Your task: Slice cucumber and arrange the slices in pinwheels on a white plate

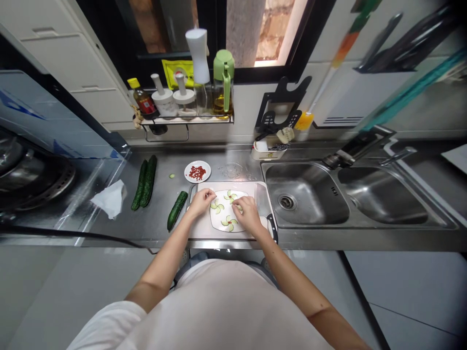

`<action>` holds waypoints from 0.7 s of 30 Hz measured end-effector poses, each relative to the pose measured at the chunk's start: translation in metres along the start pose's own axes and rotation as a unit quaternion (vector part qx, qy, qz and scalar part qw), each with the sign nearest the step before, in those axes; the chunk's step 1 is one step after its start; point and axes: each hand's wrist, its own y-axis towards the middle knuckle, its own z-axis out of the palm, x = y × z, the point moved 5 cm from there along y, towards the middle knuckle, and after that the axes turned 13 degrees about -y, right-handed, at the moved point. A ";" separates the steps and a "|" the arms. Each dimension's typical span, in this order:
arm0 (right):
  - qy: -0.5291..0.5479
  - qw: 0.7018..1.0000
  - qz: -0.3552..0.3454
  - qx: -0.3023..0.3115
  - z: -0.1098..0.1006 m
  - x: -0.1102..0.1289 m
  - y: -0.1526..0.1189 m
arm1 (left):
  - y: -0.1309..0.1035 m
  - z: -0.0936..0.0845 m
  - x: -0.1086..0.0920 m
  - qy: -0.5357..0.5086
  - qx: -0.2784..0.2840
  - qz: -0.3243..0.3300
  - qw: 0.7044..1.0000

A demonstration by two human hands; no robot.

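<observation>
- Left hand: at the left edge of the white plate, thumb and fingertips close together; cannot tell whether they grip anything.
- Right hand: over the plate's right side, fingers curled; any grip is hidden.
- Plate: between both hands, on the chopping board, bearing cucumber-slice pinwheels.

Open lane on the bench, left, between cucumber pair and lone cucumber. Square plate fills mid cutting board. Small dish obstructs just beyond, far left; knife handle at right edge.
</observation>
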 end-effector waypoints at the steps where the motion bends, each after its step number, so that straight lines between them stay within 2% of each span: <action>1: 0.000 1.000 -0.006 0.006 0.001 0.003 0.003 | -0.003 0.001 -0.002 -0.004 0.002 0.006 1.000; 8: 0.011 0.998 -0.054 0.022 -0.003 0.022 0.024 | -0.021 0.008 -0.026 0.028 0.010 0.058 0.998; 12: -0.012 0.995 -0.087 0.037 -0.003 0.027 0.028 | -0.027 0.012 -0.037 0.064 0.031 0.065 0.995; 21: -0.060 0.988 -0.129 0.051 0.004 0.028 0.028 | -0.030 0.015 -0.041 0.098 0.054 0.053 0.992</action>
